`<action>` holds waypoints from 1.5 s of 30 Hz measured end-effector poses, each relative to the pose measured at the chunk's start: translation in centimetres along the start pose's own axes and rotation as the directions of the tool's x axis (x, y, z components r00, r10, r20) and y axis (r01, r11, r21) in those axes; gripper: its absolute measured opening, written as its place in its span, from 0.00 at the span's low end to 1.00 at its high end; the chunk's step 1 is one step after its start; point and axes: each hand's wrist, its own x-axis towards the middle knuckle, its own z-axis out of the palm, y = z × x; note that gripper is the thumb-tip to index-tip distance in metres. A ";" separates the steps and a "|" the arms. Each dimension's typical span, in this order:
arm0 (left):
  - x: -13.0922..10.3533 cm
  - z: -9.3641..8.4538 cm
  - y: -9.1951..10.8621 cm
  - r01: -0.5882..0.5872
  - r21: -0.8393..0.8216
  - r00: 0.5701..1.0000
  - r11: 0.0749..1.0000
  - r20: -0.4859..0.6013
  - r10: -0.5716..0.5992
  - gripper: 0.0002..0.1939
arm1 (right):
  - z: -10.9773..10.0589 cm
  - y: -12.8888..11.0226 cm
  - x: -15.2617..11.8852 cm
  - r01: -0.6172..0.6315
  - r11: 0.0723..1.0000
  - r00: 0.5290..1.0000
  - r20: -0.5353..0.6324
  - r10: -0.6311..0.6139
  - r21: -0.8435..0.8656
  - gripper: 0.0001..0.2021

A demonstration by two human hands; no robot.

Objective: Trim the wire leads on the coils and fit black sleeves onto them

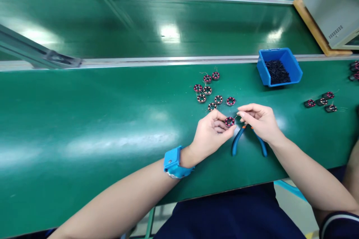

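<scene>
Between the thumb and fingers of my left hand is a small ring-shaped coil with red and black segments. A thin wire runs from the coil to my right hand, whose thumb and forefinger pinch its end. Blue-handled pliers lie on the green table under my right hand, their head hidden by it. Just beyond my hands lie several similar coils, some with loose wire ends. A blue wristband is on my left wrist.
A blue bin of small black pieces stands at the back right. More coils lie to the right. A metal rail crosses behind, with a grey machine on a wooden board beyond. Part of another person's arm shows at the right edge.
</scene>
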 end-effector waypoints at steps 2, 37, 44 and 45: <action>0.0 0.0 0.0 -0.003 -0.003 1.000 1.000 -0.001 0.003 0.16 | 0.0 0.1 0.0 0.014 1.000 1.000 0.005 -0.014 -0.013 0.11; 0.1 -0.5 -0.5 -0.101 0.090 0.992 0.991 0.082 0.094 0.12 | 0.1 0.0 -1.0 0.501 0.682 0.866 0.307 -0.396 -0.533 0.06; 0.2 -0.9 -1.3 -0.177 0.227 0.984 0.958 0.069 0.165 0.12 | 1.1 0.0 -2.0 0.451 0.678 0.892 0.285 -0.350 -0.580 0.10; 0.2 -1.0 -1.3 -0.192 0.271 0.981 0.943 0.072 0.179 0.12 | 1.1 -0.1 -2.0 0.446 0.671 0.895 0.287 -0.341 -0.593 0.11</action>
